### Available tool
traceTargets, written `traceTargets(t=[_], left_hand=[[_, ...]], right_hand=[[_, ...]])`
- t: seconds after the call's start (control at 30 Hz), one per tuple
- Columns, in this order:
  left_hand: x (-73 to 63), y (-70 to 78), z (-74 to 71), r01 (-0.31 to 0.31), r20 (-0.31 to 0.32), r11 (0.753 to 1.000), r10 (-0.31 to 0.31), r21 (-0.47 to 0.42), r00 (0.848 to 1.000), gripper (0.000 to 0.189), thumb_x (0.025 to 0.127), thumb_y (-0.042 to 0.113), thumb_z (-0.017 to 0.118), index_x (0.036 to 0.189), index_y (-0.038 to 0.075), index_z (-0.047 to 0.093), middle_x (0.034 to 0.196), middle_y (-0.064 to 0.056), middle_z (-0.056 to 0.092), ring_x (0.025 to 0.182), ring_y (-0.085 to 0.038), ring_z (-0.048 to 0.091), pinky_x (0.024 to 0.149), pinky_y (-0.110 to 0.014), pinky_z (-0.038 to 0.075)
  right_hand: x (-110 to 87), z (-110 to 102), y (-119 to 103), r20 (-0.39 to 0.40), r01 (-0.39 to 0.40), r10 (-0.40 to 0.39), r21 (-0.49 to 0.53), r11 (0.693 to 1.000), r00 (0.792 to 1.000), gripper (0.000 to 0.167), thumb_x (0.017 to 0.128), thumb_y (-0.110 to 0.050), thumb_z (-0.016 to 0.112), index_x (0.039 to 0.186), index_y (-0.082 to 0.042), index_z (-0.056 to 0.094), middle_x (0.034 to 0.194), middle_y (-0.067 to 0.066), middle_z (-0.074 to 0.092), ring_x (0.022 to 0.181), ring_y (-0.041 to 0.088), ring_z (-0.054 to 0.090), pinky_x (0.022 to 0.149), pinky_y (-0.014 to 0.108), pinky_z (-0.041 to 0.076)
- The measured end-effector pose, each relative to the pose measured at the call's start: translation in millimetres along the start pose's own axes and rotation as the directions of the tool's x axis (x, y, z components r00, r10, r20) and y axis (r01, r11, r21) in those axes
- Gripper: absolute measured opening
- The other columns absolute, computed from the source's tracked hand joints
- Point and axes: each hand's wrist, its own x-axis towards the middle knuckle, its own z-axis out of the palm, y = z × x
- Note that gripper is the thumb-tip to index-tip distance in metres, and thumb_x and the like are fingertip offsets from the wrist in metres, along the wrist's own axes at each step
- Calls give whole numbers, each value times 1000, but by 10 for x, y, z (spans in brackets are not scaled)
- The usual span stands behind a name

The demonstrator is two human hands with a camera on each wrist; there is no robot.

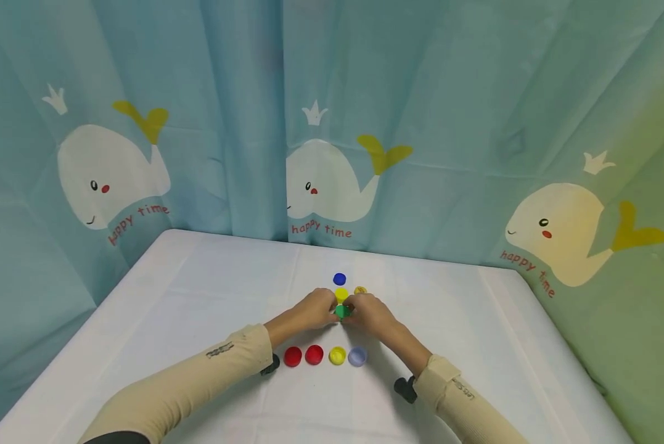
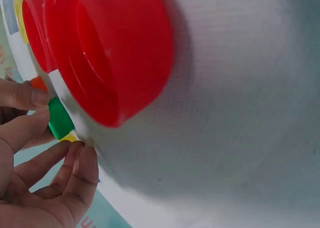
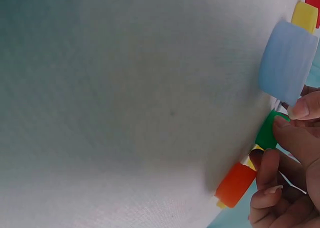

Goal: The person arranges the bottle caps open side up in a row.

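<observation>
A green plastic cap (image 1: 342,311) stands between the two hands at the middle of the table. My left hand (image 1: 316,309) holds its left side, thumb against the cap in the left wrist view. From the right, my right hand (image 1: 372,313) pinches the same green cap (image 3: 267,130), its thumb pressed on the near face. Just behind is a yellow cap (image 1: 341,294), partly covered by fingers in both wrist views. Farther back lies a blue cap (image 1: 340,279). An orange cap (image 3: 235,185) with yellow at its base is beside the right fingers.
In front of the hands runs a row: two red caps (image 1: 293,356), a yellow cap (image 1: 337,356) and a pale blue cap (image 1: 357,356). Both forearms flank it over the white tablecloth (image 1: 226,265). A blue curtain (image 1: 243,123) hangs behind the table.
</observation>
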Motion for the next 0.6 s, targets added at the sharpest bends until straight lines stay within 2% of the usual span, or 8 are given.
traceTargets(t=[0.33,0.6], left_hand=[[-2,6,-25,-37,9,999,37,-12,999,15,82,13,74,89,1,69,68,-2,49,66,-14,46,58,-22,39],[-85,-32,-1,-60,-5,995,59,-75,998,29,84,14,71,105,-4,65,81,-3,55,74,-16,50,66,-25,44]], right_hand=[[6,-6,20,-2,1,-1,-7,1000,1000,30,76,-8,79,101,2,68,87,7,69,76,14,60,74,28,52],[-58,10,16,-32,23,-22,37,999,999,28,75,-8,79,99,1,67,86,5,68,77,15,60,73,28,52]])
